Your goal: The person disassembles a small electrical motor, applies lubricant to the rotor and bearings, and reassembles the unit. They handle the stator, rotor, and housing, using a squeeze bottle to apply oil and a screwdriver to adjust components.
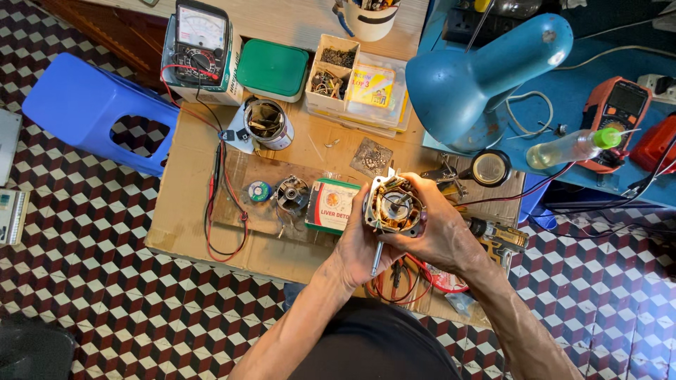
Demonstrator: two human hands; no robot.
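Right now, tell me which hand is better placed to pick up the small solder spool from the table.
Probably the left hand: it grips the motor housing on the side nearer the solder spool; the right hand lies farther away.

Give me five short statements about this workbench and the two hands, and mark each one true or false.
1. Both hands hold the small motor above the table. True: the left hand and the right hand wrap it from either side.
2. The analog multimeter lies on the floor. False: it rests on a box at the table's far left corner.
3. The green-lidded container is open. False: its lid is on.
4. A blue plastic stool stands on the tiled floor, left of the table. True.
5. The blue desk lamp lies across the stool. False: it sits on the blue surface to the right.
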